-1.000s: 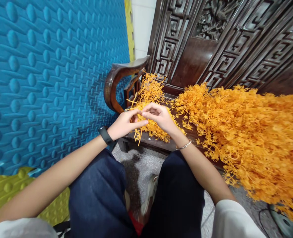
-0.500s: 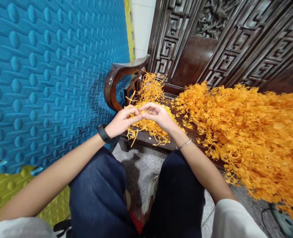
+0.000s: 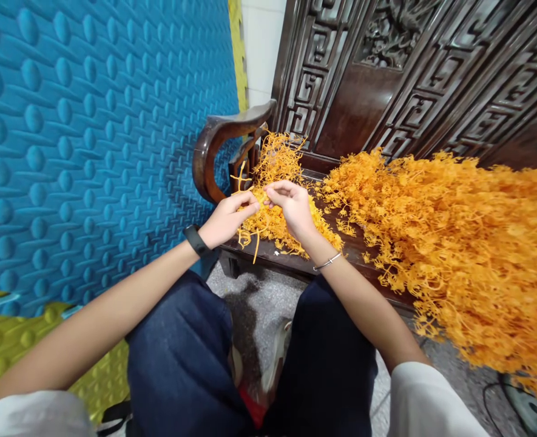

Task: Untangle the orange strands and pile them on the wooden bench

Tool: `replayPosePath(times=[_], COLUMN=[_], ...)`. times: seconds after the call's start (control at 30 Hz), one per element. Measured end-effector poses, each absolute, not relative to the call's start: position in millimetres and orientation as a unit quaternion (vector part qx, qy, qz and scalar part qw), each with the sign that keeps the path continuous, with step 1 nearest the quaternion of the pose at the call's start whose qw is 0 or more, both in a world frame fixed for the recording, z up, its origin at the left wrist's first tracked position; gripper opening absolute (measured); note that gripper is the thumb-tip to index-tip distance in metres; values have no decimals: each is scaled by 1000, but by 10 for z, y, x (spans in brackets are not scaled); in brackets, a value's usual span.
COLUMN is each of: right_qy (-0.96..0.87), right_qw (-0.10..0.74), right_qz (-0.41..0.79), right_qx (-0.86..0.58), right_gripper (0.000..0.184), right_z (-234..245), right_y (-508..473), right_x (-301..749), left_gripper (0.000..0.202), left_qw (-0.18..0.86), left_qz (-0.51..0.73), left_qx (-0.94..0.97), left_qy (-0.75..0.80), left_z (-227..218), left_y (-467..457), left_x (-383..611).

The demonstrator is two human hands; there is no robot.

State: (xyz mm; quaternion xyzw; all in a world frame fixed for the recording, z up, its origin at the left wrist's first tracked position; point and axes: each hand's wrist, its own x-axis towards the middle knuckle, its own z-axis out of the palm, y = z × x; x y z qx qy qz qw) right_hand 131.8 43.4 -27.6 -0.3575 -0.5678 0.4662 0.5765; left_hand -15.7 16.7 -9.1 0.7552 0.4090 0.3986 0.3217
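My left hand [image 3: 229, 217] and my right hand [image 3: 292, 208] meet over the front edge of a dark wooden bench [image 3: 268, 255]. Both pinch the same orange plastic sprig piece [image 3: 254, 226], whose thin stems dangle below my left fingers. Just behind my hands lies a small heap of orange sprigs [image 3: 277, 167] by the armrest. A much larger pile of orange sprigs [image 3: 454, 237] covers the bench seat to the right. A black band is on my left wrist and a thin bracelet on my right.
The bench's curved armrest [image 3: 218, 142] and carved backrest [image 3: 386, 67] stand behind the piles. A blue studded foam mat [image 3: 90, 133] rises on the left, with a yellow-green one [image 3: 13, 346] below. My knees in dark trousers are over a grey speckled floor [image 3: 259, 303].
My hands have shifted slightly up and away over the small heap, still working the same sprig; the fingertips have drawn a little apart and the dangling stems have swung.
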Motion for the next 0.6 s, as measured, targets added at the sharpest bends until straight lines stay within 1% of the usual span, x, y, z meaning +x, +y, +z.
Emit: replayPosePath(times=[0.13,0.2,0.27,0.33,0.37,0.47,0.6], right_qy=[-553,-513,-427,-412,-428,-480,-545], right_qw=[598,647,711,733,732,681,639], right_qz=[435,380,306,250,225,236,257], right_qx=[-383,-417,-467,-480,-481,-499,-479], right_gripper=[6,4,7,4,7,16,15], right_z=[-251,-202,-155,-149,-169,-290,-423], right_y=[559,712,880,1002,1035,1041,1026], right_x=[1350,1615,2030,2448,2607,2776,2557], left_gripper=[21,22,23,23,22,20,20], left_qw=[321,326,336,346,349,359,383], left_qz=[412,414,419,433,442,450,440], left_qx=[742,733,722,708,703,700,700], left_qy=[421,429,437,437,433,422,411], left_z=[-68,-49,-27,-8,-4,-16,-48], left_y=[121,47,-42,-108,-124,-111,-63], left_x=[-144,-171,-218,-265,-281,-288,-244])
